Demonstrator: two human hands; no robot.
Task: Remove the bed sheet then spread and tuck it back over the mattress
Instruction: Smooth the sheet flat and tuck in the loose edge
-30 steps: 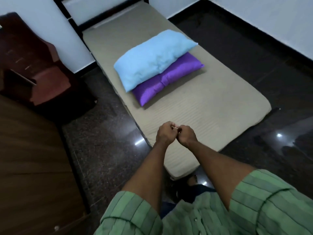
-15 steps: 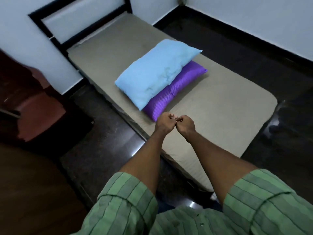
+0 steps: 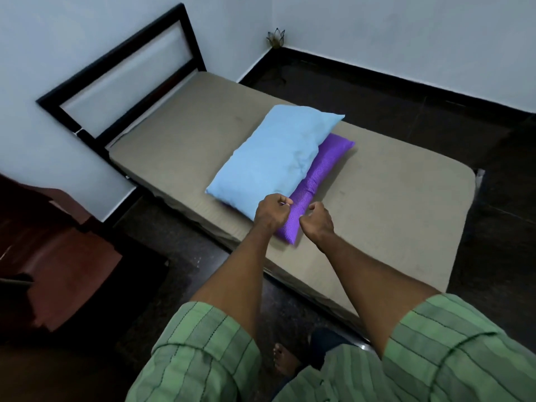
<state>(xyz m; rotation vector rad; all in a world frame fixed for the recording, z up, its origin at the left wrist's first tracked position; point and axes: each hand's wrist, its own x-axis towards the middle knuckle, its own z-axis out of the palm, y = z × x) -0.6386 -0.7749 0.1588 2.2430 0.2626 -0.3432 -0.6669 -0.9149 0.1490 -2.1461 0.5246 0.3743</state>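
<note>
1. Beige bed sheet (image 3: 377,204) covers the mattress beneath both hands.
2. Left hand (image 3: 271,211) and right hand (image 3: 317,223) hover clenched, holding nothing visible.
3. Blue pillow (image 3: 275,158) overlaps purple pillow (image 3: 316,184) just beyond them.

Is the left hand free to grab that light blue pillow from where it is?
Probably yes. The left hand is curled, seemingly holding nothing, right by the near corner of the light blue pillow, which lies on top of the purple pillow with nothing covering it or between them.
</note>
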